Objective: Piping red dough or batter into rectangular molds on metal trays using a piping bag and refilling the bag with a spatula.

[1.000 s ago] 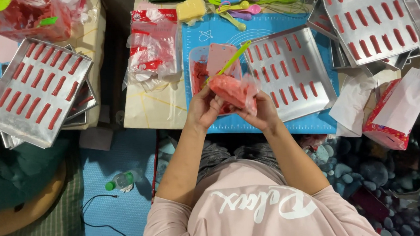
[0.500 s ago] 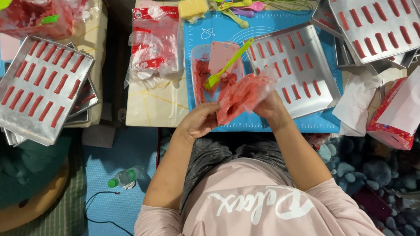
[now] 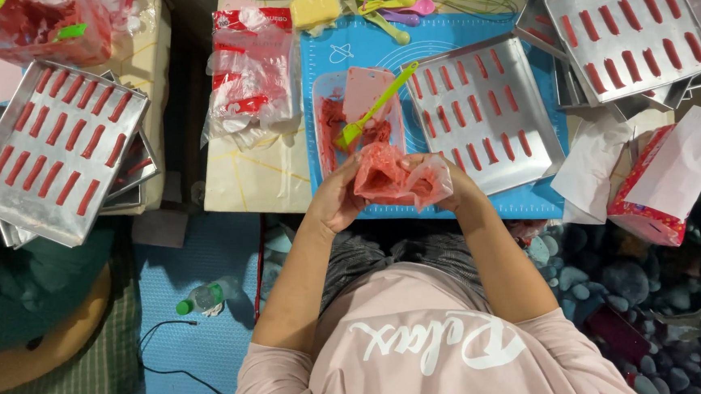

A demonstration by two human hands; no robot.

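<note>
My left hand (image 3: 336, 199) and my right hand (image 3: 449, 184) both grip a crumpled clear plastic bag smeared with red paste (image 3: 394, 178), held just above the near edge of the blue mat (image 3: 446, 37). Right behind the bag lies a clear tub of red paste (image 3: 334, 125) with a pink scraper and a green spatula (image 3: 373, 106) resting in it. To the right of the tub sits a metal tray (image 3: 483, 112) lined with rows of red piped strips.
Another filled tray (image 3: 632, 21) lies at the back right, and a stack of filled trays (image 3: 56, 150) stands on the left. A pack of plastic bags (image 3: 250, 73) lies left of the mat. White paper and a red box (image 3: 650, 191) sit at the right. A bottle (image 3: 206, 297) lies on the floor.
The bag has dropped a little nearer to me and turned in my hands, more bunched between both palms. My left hand has shifted from under the bag to its left side.
</note>
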